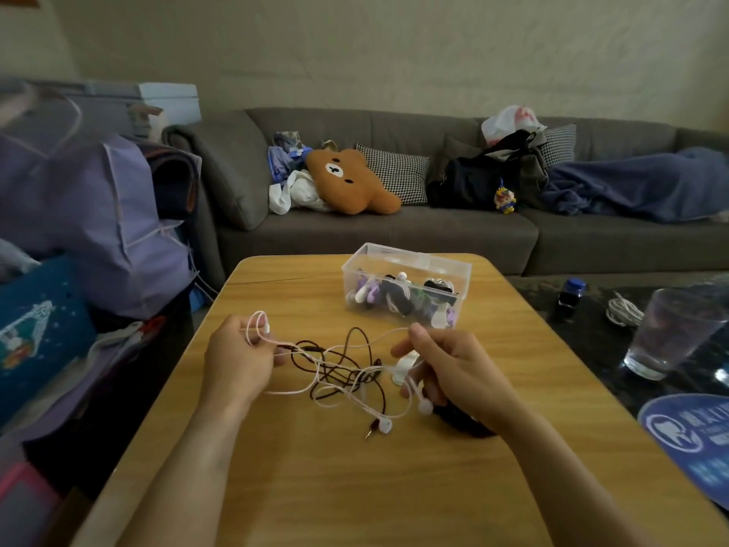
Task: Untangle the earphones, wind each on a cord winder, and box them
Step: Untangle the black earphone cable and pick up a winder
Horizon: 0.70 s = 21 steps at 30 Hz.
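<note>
Currently the tangle (pixel 339 373), 1 white earphone cord knotted with 1 dark brown cord, hangs between my 2 hands just above the wooden table (pixel 355 487). My left hand (pixel 236 361) has fingers curled round a loop of white cord, 1 earbud (pixel 267 328) at its top. My right hand (pixel 449 373) pinches the white cord between thumb and forefinger and also holds a white cord winder (pixel 404 367). 2 earbuds dangle low; a plug (pixel 369 433) touches the table. Behind the tangle: clear plastic box (pixel 406 288), lid open, holding wound earphones. Right: drinking glass (pixel 666 333) on a dark surface. Beyond: grey sofa (pixel 434 230) with brown bear cushion (pixel 351 181).
</note>
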Tool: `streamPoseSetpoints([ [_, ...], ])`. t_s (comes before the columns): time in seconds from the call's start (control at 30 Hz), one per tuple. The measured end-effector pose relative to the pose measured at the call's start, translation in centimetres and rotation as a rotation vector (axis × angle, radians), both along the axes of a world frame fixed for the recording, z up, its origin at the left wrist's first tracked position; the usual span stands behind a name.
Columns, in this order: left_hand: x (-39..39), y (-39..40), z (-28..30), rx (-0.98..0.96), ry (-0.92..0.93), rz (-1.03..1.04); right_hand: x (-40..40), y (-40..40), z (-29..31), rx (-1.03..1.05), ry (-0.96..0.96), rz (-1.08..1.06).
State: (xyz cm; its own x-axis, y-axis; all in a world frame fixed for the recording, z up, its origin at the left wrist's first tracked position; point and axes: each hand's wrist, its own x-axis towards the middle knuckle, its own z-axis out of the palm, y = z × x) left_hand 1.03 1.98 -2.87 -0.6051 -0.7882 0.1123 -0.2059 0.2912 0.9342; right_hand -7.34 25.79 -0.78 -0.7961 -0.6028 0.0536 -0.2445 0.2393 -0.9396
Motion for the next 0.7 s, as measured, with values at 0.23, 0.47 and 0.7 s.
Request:
streamPoseSetpoints([
  [0.23, 1.1, -0.3, 1.8, 0.161, -0.012, -0.076, -0.5, -0.7, 0.3, 0.345, 0.352, -0.098],
  [0.47, 3.3, 0.7, 3.6, 0.121, -0.176, -0.861, -0.7, -5.5, -0.2, 0.410, 0.518, 0.035],
  [0.7, 1.0, 3.0, 1.1, -0.301, -0.153, -0.573, -0.1, -6.7, 0.1, 0.134, 0.401, -0.087],
])
